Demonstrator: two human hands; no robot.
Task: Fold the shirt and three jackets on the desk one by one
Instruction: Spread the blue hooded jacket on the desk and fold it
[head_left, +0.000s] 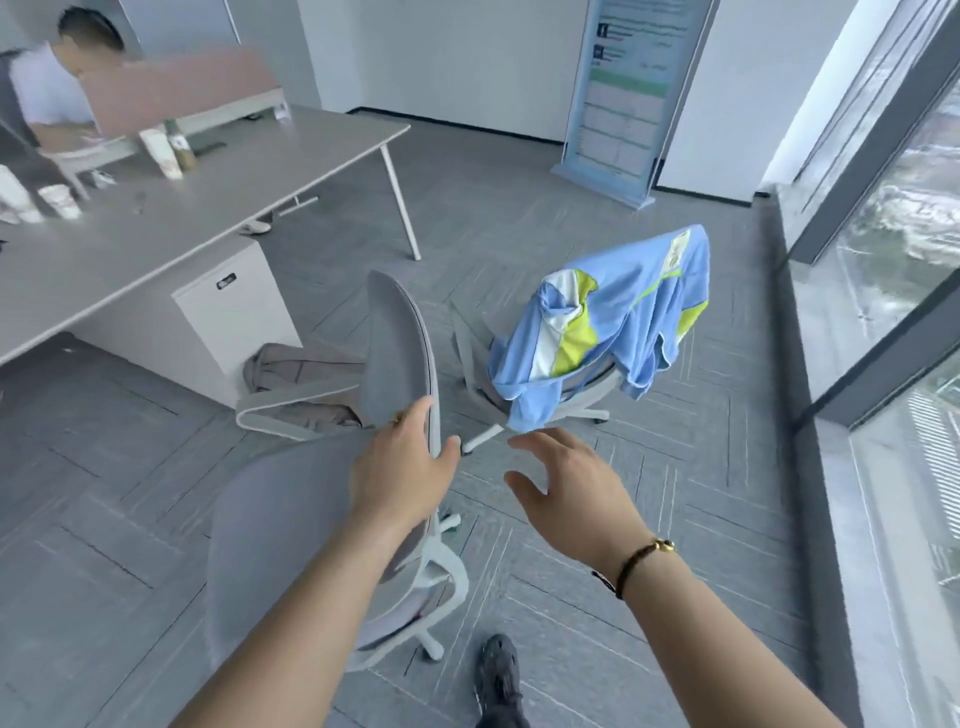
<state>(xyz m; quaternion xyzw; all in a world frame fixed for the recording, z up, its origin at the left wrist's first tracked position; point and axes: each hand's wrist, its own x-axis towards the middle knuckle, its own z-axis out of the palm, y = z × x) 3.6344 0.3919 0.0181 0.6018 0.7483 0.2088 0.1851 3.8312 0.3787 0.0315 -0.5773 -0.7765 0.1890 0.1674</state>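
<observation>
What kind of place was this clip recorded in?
Most likely an office: a long grey desk, swivel chairs, one draped with a blue jacket, a standing notice board and floor-to-ceiling windows.

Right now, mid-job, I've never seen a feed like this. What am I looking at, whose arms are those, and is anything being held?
There is one picture, from a wide-angle camera worn on a person's head, looking forward and down. The two bare arms are that person's own. The left hand grips the backrest edge of the near grey chair. The right hand, with a bracelet on its wrist, is open and holds nothing. A blue jacket hangs over a second chair, and a grey garment lies on the near chair's seat. The desk on the left carries cups, and another person sits behind it.
</observation>
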